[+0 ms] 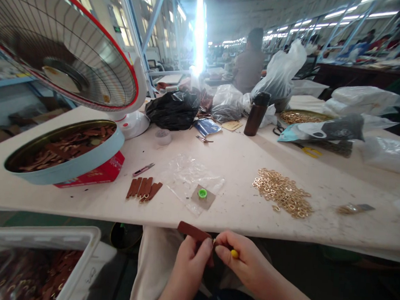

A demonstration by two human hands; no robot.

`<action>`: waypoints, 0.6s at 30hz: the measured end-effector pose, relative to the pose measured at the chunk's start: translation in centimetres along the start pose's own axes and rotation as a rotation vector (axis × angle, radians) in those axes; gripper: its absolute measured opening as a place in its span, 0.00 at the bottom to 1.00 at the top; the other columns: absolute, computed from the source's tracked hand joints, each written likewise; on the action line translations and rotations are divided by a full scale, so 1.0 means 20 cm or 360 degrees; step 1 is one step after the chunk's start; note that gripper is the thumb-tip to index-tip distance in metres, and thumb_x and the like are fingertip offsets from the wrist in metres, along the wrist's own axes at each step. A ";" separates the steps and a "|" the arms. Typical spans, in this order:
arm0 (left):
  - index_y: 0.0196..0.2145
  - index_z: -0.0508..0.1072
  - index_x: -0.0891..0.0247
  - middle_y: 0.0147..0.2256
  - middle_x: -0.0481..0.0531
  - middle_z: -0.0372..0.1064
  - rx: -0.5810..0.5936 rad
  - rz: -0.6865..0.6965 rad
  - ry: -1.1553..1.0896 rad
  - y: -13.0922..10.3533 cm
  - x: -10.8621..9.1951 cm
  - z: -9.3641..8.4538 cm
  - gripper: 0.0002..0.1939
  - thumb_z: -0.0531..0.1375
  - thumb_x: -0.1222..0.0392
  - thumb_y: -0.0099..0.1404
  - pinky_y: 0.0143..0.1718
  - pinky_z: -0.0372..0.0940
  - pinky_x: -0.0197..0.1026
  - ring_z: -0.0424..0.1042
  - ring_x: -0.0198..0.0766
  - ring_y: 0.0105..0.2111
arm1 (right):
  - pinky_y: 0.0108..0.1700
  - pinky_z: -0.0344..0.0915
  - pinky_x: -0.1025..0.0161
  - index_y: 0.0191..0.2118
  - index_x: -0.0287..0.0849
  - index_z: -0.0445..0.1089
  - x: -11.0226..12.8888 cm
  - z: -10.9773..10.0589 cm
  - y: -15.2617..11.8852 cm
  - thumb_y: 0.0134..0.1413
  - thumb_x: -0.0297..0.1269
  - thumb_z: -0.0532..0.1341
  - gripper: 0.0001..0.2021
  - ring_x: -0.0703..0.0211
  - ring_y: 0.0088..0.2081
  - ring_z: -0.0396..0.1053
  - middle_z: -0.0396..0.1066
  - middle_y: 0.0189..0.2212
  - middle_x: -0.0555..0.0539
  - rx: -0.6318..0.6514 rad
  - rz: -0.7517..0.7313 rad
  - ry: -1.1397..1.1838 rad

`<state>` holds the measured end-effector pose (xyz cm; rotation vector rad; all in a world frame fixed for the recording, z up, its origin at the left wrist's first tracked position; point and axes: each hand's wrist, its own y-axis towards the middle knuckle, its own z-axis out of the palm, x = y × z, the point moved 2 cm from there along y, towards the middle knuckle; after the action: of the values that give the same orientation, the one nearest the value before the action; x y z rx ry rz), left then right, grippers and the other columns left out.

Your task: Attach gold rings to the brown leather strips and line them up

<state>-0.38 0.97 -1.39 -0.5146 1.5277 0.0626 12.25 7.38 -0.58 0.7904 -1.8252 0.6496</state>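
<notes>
Strip point(193, 231), flat and brown, sits pinched in the left hand point(192, 258) just before the near edge of the table point(95, 202); its long axis slants from a free upper-left end down rightward toward the right hand point(246, 257), which grips a yellow-ended tool point(234, 253).

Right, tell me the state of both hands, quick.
Left hand: closed, pinching a brown strip.
Right hand: closed around a yellow-ended item; mostly hidden, so exactly what it is cannot be told.
</notes>
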 end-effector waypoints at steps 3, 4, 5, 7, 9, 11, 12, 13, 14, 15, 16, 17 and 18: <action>0.23 0.62 0.63 0.17 0.42 0.56 0.0147 -0.0189 -0.0298 0.01 -0.04 -0.01 0.10 0.57 0.55 0.54 0.23 0.53 0.35 0.56 0.30 0.19 | 0.31 0.60 0.66 0.36 0.41 0.66 0.03 -0.05 -0.03 0.55 0.30 0.55 0.04 0.60 0.29 0.64 0.67 0.28 0.49 -0.0069 -0.0255 -0.0274; 0.23 0.62 0.64 0.17 0.42 0.56 0.0207 -0.0229 -0.0344 0.00 -0.05 -0.01 0.09 0.57 0.55 0.53 0.23 0.52 0.34 0.55 0.30 0.19 | 0.32 0.60 0.66 0.38 0.41 0.66 0.04 -0.06 -0.04 0.55 0.29 0.55 0.06 0.60 0.30 0.65 0.67 0.29 0.48 -0.0094 -0.0383 -0.0375; 0.23 0.62 0.64 0.17 0.42 0.55 0.0265 -0.0257 -0.0354 0.00 -0.05 0.00 0.09 0.57 0.56 0.53 0.22 0.52 0.34 0.54 0.29 0.19 | 0.33 0.61 0.65 0.38 0.41 0.67 0.05 -0.07 -0.04 0.56 0.29 0.54 0.06 0.60 0.30 0.65 0.67 0.30 0.47 -0.0098 -0.0517 -0.0463; 0.23 0.62 0.63 0.17 0.42 0.55 0.0347 -0.0259 -0.0274 -0.01 -0.06 0.01 0.09 0.56 0.56 0.54 0.21 0.51 0.34 0.54 0.29 0.18 | 0.32 0.61 0.65 0.37 0.41 0.68 0.07 -0.07 -0.04 0.58 0.30 0.52 0.07 0.60 0.30 0.65 0.67 0.30 0.45 -0.0066 -0.0734 -0.0589; 0.24 0.61 0.63 0.17 0.42 0.54 0.0369 -0.0177 -0.0102 -0.01 -0.05 0.01 0.10 0.54 0.54 0.55 0.20 0.51 0.34 0.54 0.30 0.17 | 0.31 0.60 0.65 0.33 0.41 0.67 0.07 -0.06 -0.02 0.59 0.31 0.52 0.08 0.60 0.29 0.65 0.67 0.29 0.45 -0.0070 -0.0813 -0.0633; 0.25 0.61 0.63 0.17 0.41 0.54 0.0335 -0.0048 0.0081 -0.02 -0.04 0.02 0.11 0.52 0.52 0.58 0.20 0.51 0.35 0.54 0.30 0.17 | 0.31 0.60 0.66 0.30 0.41 0.65 0.07 -0.05 0.00 0.59 0.31 0.51 0.09 0.60 0.29 0.64 0.66 0.28 0.46 -0.0085 -0.0753 -0.0559; 0.26 0.61 0.63 0.18 0.42 0.54 0.0303 0.0012 0.0161 -0.03 -0.04 0.02 0.11 0.50 0.52 0.59 0.20 0.51 0.35 0.54 0.31 0.18 | 0.31 0.59 0.66 0.29 0.41 0.64 0.06 -0.05 0.01 0.59 0.30 0.51 0.09 0.60 0.29 0.64 0.66 0.27 0.47 -0.0091 -0.0679 -0.0508; 0.27 0.61 0.63 0.19 0.42 0.55 0.0267 0.0058 0.0238 -0.04 -0.03 0.02 0.12 0.49 0.52 0.61 0.20 0.52 0.35 0.55 0.32 0.18 | 0.30 0.59 0.66 0.28 0.41 0.63 0.06 -0.05 0.02 0.58 0.30 0.51 0.09 0.61 0.29 0.64 0.65 0.27 0.48 -0.0089 -0.0590 -0.0464; 0.29 0.61 0.63 0.19 0.43 0.55 0.0236 0.0090 0.0312 -0.04 -0.02 0.02 0.12 0.48 0.53 0.62 0.21 0.52 0.36 0.56 0.32 0.19 | 0.30 0.58 0.66 0.27 0.42 0.62 0.06 -0.05 0.02 0.58 0.30 0.52 0.09 0.61 0.28 0.63 0.65 0.26 0.49 -0.0078 -0.0495 -0.0434; 0.29 0.62 0.63 0.20 0.44 0.56 0.0215 0.0112 0.0379 -0.05 -0.01 0.02 0.12 0.47 0.54 0.63 0.22 0.53 0.36 0.57 0.33 0.20 | 0.29 0.57 0.66 0.26 0.42 0.61 0.06 -0.05 0.02 0.57 0.29 0.53 0.08 0.61 0.28 0.62 0.64 0.25 0.50 -0.0061 -0.0403 -0.0415; 0.30 0.62 0.63 0.21 0.44 0.57 0.0211 0.0126 0.0440 -0.05 -0.01 0.02 0.11 0.46 0.55 0.64 0.23 0.53 0.36 0.58 0.34 0.21 | 0.29 0.57 0.67 0.26 0.42 0.61 0.05 -0.05 0.02 0.56 0.29 0.53 0.08 0.62 0.27 0.62 0.64 0.25 0.51 -0.0030 -0.0324 -0.0399; 0.30 0.62 0.63 0.21 0.45 0.57 0.0218 0.0131 0.0490 -0.06 0.00 0.02 0.11 0.46 0.56 0.64 0.24 0.53 0.37 0.58 0.34 0.21 | 0.29 0.56 0.67 0.26 0.42 0.61 0.05 -0.06 0.02 0.55 0.28 0.54 0.08 0.62 0.27 0.61 0.64 0.24 0.51 0.0006 -0.0260 -0.0383; 0.30 0.62 0.63 0.21 0.45 0.57 0.0238 0.0127 0.0520 -0.06 0.01 0.02 0.10 0.46 0.56 0.64 0.24 0.53 0.37 0.58 0.34 0.22 | 0.29 0.56 0.67 0.26 0.42 0.61 0.05 -0.06 0.02 0.54 0.28 0.55 0.07 0.62 0.27 0.61 0.63 0.24 0.52 0.0044 -0.0214 -0.0370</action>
<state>0.45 0.08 -1.23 -0.3550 1.8562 -0.0775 12.30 8.32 0.74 1.0327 -1.9543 0.5139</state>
